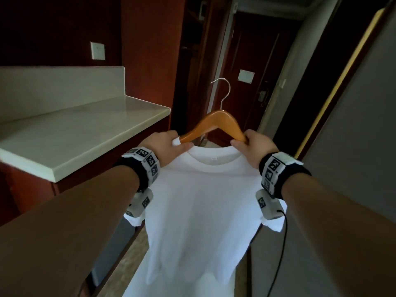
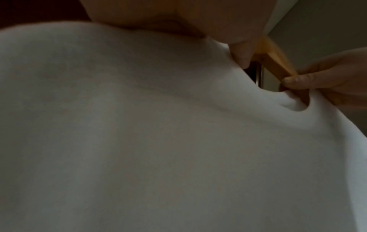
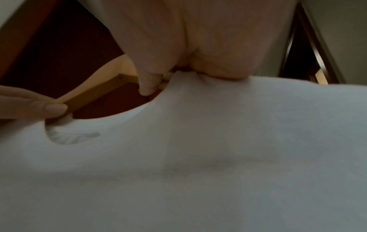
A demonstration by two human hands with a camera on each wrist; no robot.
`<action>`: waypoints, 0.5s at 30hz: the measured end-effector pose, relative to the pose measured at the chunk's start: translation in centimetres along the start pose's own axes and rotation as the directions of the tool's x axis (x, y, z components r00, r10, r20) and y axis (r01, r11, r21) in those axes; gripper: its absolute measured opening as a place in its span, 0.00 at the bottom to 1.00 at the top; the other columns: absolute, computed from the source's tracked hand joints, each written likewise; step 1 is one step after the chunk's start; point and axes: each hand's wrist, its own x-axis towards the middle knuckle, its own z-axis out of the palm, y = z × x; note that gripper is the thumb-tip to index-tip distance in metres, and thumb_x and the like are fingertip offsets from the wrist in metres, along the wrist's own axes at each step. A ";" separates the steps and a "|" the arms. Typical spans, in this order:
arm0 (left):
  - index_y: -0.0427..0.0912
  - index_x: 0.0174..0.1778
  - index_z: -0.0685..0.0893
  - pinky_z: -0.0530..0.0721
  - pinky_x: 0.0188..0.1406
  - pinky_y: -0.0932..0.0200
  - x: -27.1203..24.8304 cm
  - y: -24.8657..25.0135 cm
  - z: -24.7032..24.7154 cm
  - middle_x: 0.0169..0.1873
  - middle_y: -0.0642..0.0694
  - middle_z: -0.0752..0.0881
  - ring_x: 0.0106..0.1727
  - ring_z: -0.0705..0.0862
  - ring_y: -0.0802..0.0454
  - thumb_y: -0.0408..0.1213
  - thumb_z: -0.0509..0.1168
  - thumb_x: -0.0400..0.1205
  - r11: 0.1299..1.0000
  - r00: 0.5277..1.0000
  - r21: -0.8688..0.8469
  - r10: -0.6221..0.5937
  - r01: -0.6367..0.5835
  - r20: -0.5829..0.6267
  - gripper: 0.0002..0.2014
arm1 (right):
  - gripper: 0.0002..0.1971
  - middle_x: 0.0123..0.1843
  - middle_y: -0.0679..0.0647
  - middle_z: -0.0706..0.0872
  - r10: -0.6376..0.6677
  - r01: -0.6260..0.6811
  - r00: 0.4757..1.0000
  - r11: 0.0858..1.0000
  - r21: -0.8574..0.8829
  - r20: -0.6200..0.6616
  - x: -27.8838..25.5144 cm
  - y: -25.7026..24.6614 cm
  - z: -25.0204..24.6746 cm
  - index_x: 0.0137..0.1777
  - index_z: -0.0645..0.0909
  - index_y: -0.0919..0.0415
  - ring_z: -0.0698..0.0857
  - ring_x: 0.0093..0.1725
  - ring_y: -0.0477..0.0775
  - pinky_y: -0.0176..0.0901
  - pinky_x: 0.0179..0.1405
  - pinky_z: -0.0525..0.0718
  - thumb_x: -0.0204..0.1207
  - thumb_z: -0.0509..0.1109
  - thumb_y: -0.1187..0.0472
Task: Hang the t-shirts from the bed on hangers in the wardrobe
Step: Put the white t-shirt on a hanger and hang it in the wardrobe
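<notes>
Both hands clamp cloth against wood: left hand (image 1: 169, 146) pinches 1 shoulder of the white t-shirt (image 1: 199, 202) onto the wooden hanger (image 1: 214, 123), right hand (image 1: 255, 148) the other, held in mid-air beside a pale counter (image 1: 85, 133). If either pinch loosens, that shoulder could slide off the sloping arm. No wardrobe interior shows clearly, so its contents cannot be told.

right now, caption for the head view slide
Both hands, left and right, hold a white t-shirt on a wooden hanger.
</notes>
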 end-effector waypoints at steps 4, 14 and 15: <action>0.53 0.42 0.79 0.83 0.43 0.51 5.6 -1.6 2.0 0.39 0.49 0.86 0.42 0.85 0.50 0.72 0.57 0.82 0.997 0.999 0.068 0.020 -0.023 0.040 0.24 | 0.18 0.40 0.51 0.83 0.076 -0.076 0.997 0.997 -0.034 0.001 4.5 0.6 2.4 0.51 0.79 0.53 0.81 0.38 0.49 0.43 0.30 0.71 0.84 0.65 0.38; 0.52 0.42 0.80 0.76 0.36 0.54 20.4 -2.3 7.5 0.38 0.49 0.85 0.40 0.84 0.52 0.71 0.57 0.83 0.992 0.996 0.122 0.032 -0.042 0.086 0.25 | 0.15 0.43 0.50 0.84 0.156 -0.155 0.988 0.984 0.086 -0.016 17.7 7.1 7.7 0.54 0.83 0.51 0.79 0.39 0.44 0.41 0.32 0.72 0.82 0.69 0.40; 0.52 0.42 0.80 0.77 0.36 0.54 22.1 -2.3 8.1 0.38 0.49 0.85 0.39 0.84 0.52 0.72 0.56 0.83 0.990 0.996 0.132 0.032 -0.043 0.082 0.25 | 0.14 0.43 0.50 0.84 0.150 -0.146 0.988 0.983 0.112 -0.031 19.4 8.0 8.2 0.53 0.83 0.52 0.79 0.38 0.43 0.41 0.31 0.70 0.82 0.71 0.41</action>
